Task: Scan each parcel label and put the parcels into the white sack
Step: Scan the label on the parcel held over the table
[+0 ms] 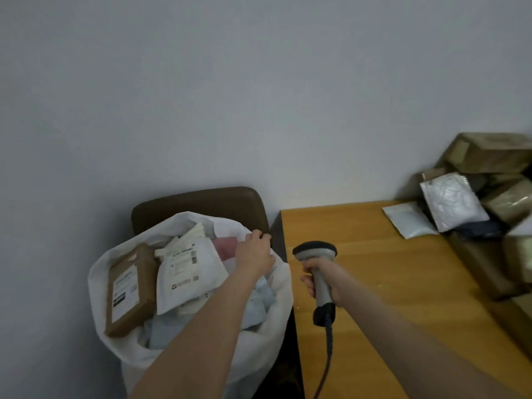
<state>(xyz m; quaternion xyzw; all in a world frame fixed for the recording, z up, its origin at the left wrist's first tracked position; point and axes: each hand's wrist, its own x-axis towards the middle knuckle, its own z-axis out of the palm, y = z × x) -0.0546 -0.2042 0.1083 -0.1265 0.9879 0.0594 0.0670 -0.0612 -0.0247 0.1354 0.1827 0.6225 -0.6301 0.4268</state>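
Observation:
The white sack (109,321) stands open on a dark chair at lower left, full of parcels: a brown box (129,289) with a label and a white mailer (187,272) lie on top. My left hand (254,251) reaches over the sack and grips its far rim with curled fingers. My right hand (322,280) holds a grey handheld scanner (316,266) by the handle above the table's left edge, its head pointing away from me. More parcels (495,197) are piled at the table's right.
The wooden table (374,283) fills the right half. Two silver mailers (449,203) lean against stacked brown boxes by the wall. The brown chair back (201,205) stands behind the sack. The scanner's cable (325,367) hangs down toward me.

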